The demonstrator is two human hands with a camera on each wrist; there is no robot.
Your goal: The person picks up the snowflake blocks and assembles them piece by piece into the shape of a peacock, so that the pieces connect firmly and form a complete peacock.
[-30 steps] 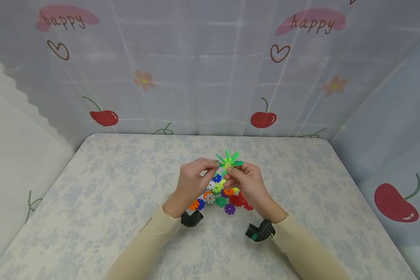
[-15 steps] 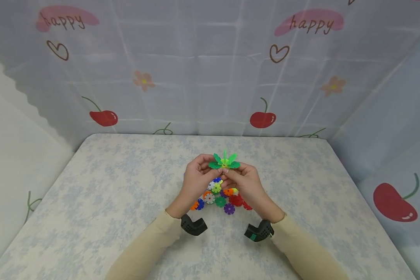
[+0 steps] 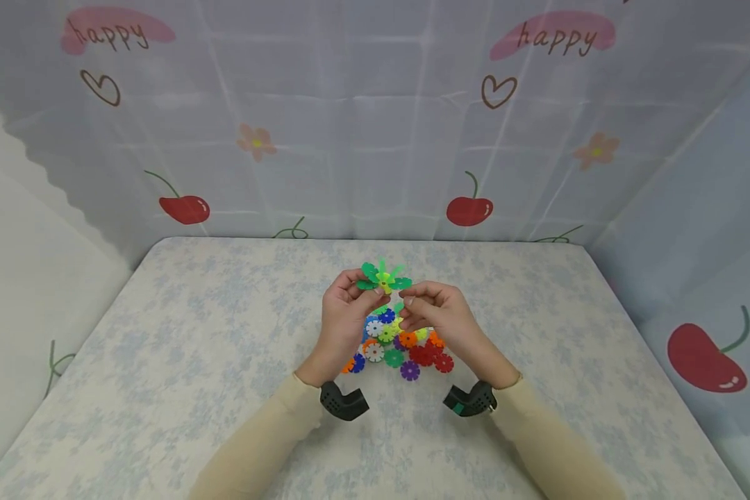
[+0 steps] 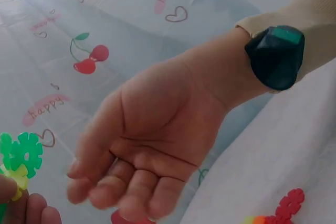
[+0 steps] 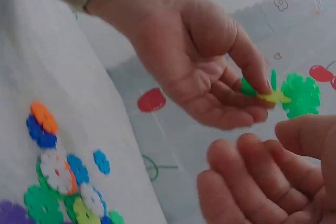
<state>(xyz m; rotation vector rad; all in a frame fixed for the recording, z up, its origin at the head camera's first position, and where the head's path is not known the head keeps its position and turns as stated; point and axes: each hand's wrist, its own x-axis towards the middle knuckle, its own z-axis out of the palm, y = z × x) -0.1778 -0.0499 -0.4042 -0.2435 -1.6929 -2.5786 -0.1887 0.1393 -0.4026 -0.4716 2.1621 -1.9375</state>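
Note:
My left hand pinches a flower-like build of interlocking notched discs between thumb and fingers, held up above the table. Green discs stand out around a yellow disc at its centre; the thumb lies on the yellow one. A green disc of the build shows upright in the left wrist view. Just right of the build is my right hand, fingers loosely bent, holding nothing. In the right wrist view, that right hand faces the left hand with a small gap to the build.
Below the hands, a pile of loose notched discs lies on the table, among them a purple disc, a red disc and a white disc. A printed curtain hangs behind the table.
The build has moved left and slightly up. Both hands were at it half a second ago; now my left hand alone holds it, and the right hand has let go and drawn off rightward.

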